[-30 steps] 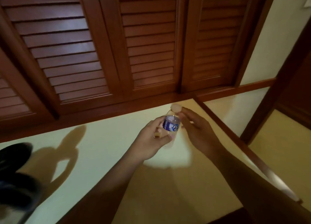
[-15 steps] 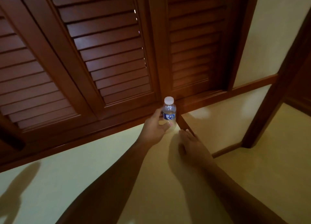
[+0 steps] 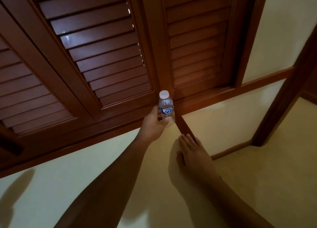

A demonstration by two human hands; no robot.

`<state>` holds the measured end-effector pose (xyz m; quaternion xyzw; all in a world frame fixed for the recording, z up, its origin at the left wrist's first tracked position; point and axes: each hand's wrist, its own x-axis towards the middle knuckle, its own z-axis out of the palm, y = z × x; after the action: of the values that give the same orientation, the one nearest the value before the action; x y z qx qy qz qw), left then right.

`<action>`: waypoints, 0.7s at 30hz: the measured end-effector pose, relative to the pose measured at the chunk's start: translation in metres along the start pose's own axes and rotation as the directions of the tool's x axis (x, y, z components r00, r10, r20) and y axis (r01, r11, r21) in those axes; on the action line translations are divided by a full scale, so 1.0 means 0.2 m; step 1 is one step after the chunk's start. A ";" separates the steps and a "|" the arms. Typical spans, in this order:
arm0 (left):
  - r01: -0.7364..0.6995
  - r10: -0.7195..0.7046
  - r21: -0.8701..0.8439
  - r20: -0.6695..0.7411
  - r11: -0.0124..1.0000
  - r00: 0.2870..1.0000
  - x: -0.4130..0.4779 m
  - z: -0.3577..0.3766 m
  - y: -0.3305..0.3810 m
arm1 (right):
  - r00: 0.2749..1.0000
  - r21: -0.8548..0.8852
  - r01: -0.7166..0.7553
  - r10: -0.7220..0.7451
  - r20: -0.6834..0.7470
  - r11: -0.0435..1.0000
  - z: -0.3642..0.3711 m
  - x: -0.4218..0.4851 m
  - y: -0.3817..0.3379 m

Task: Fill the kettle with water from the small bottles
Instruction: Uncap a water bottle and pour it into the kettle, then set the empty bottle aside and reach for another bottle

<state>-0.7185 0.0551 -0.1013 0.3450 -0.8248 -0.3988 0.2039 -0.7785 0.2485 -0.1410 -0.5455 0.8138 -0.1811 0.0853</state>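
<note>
A small clear water bottle (image 3: 166, 107) with a white cap and a blue label stands upright at the back of the pale surface, close to the louvred wooden doors. My left hand (image 3: 153, 125) grips its lower body, thumb across the front. My right hand (image 3: 192, 152) lies flat with straight fingers on the pale surface beside a dark wooden strip, holding nothing, a hand's width to the right of the bottle and nearer to me. No kettle is in view.
Dark louvred wooden doors (image 3: 103, 60) fill the back. A wooden strip (image 3: 184, 128) divides the pale surface (image 3: 96, 159) and a wooden post (image 3: 281, 104) stands at the right. Shadows fall at the lower left.
A second ago both hands were on the bottle, the right at its cap. The right hand has let go and dropped flat onto the surface. The view has swung right; the left hand moved the bottle toward the doors.
</note>
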 end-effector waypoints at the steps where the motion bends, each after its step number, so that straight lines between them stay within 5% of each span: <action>1: -0.003 0.003 0.004 0.002 1.000 1.000 0.00 0.00 0.00 | 1.000 -0.003 0.002 -0.002 -0.011 1.000 0.00 0.00 0.00; 10: 0.049 -0.049 -0.001 0.038 0.999 0.998 -0.10 -0.04 0.00 | 1.000 0.036 0.013 -0.012 -0.014 0.999 -0.01 -0.01 0.00; 21: -0.073 0.085 0.182 -0.063 0.981 0.994 -0.98 -0.39 -0.22 | 0.965 0.062 0.232 -0.222 -0.139 0.971 0.00 -0.12 -0.36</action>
<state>-0.5203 0.1379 -0.1021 0.3428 -0.8628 -0.3019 0.2164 -0.7076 0.2463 -0.1155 -0.6183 0.7422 -0.2568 0.0315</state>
